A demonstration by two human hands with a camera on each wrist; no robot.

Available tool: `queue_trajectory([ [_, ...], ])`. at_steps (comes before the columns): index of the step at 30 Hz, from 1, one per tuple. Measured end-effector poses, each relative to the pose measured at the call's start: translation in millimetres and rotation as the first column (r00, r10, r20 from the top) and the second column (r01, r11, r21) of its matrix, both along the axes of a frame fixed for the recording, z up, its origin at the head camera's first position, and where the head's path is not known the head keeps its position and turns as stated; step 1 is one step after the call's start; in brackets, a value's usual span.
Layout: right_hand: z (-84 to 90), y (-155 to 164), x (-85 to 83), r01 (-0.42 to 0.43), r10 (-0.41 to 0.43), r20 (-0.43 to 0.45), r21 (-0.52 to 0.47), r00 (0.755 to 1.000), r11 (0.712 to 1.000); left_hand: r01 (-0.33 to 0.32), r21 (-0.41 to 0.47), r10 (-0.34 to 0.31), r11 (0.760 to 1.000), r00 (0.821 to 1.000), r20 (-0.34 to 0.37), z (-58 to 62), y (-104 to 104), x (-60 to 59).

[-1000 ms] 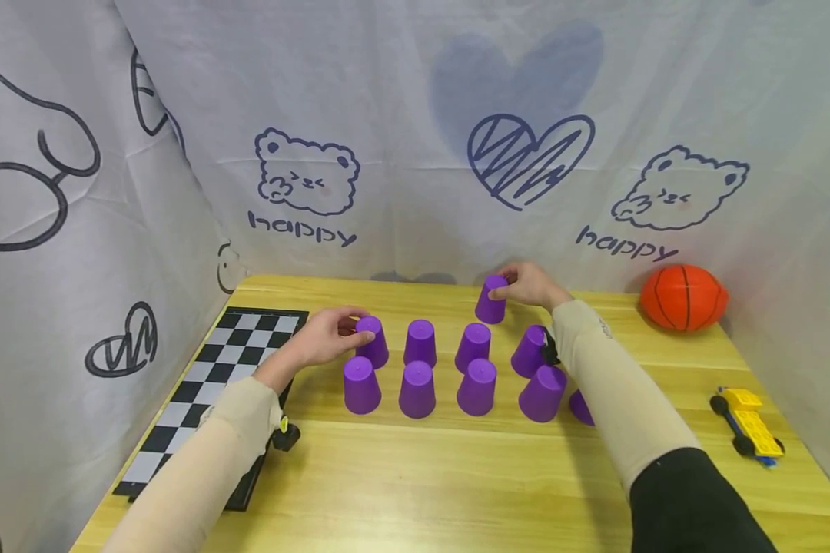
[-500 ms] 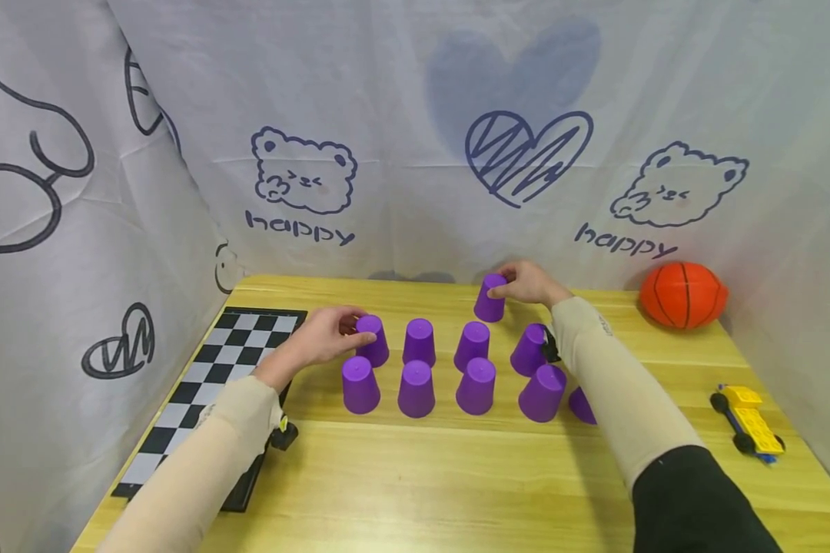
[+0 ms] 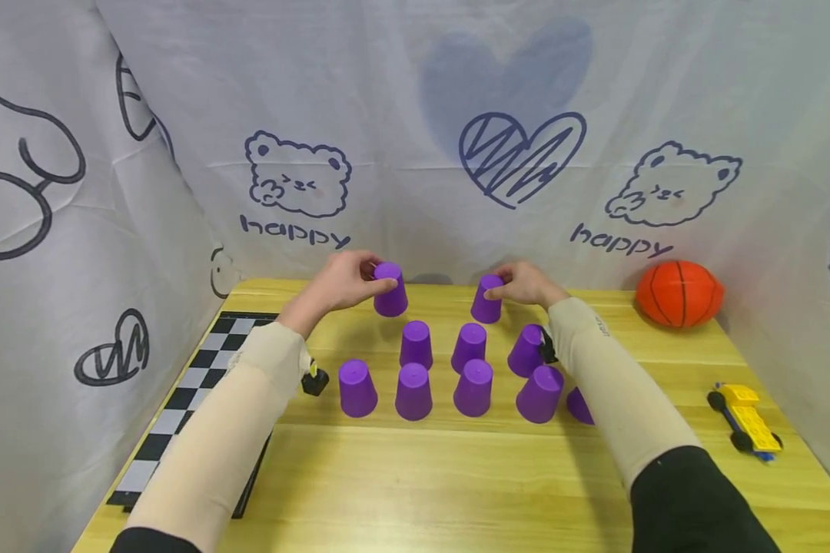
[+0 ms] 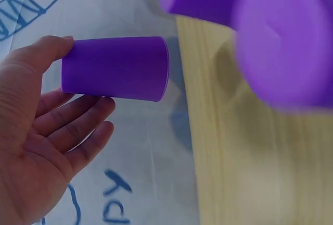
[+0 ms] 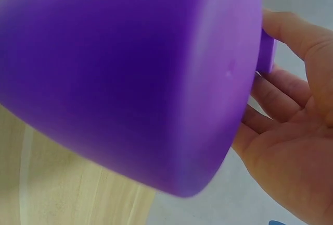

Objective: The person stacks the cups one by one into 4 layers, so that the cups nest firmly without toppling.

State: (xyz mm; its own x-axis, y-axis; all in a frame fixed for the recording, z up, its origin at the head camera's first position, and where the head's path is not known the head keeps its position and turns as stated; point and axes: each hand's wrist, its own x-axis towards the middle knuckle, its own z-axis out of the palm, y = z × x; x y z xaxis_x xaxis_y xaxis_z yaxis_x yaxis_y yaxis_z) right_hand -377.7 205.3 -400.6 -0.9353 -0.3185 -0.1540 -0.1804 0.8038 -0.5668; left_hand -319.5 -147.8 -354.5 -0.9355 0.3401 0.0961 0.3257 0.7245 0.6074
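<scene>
- A pale fabric backdrop (image 3: 415, 115) printed with bears, hearts and the word "happy" is hanging behind and to the sides of a yellow wooden table (image 3: 429, 484) with a visible grain.
- The left hand (image 3: 342, 280) is gripping an upside-down purple cup (image 3: 390, 289) at the upper middle of the head view, thumb on the near side and fingers curled round the far side; the cup is sitting at, or just above, the table's far edge, and I cannot tell which.
- In the left wrist view, that same cup (image 4: 117, 69) is showing as a smooth, slightly tapered plastic cone, pinched near its closed end.
- The right hand (image 3: 526, 283) is grasping a second inverted purple cup (image 3: 487, 299) to the right of the first, fingers wrapped round its top.
- Judging by the layout, a back row is being started: both hands appear to be placing cups behind the others. The next move would call for setting each rim down flat and letting go without tipping it.
- Lower in the frame, more purple cups (image 3: 415, 390) are standing in two rows, close but apart; one is half hidden by the right sleeve.
- All look matte, rigid and identical.
- A black-and-white chessboard (image 3: 200, 369) is lying at the left, an orange toy basketball (image 3: 678, 293) at the upper right, and a yellow brick-built toy car (image 3: 745, 418) at the right edge.
</scene>
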Motion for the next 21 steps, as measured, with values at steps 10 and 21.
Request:
queue_trajectory([
  [10,1.4,-4.1,-2.7,-0.008,0.008,-0.004,-0.011,1.000,1.000,0.038,-0.065,-0.037,0.997,0.999,0.003,8.4,55.2,-25.6],
  [21,-3.4,-2.3,-3.4,-0.025,0.025,-0.011,-0.012,1.000,1.000,0.030,-0.090,-0.026,0.996,0.999,0.048,-8.9,95.2,-39.8],
])
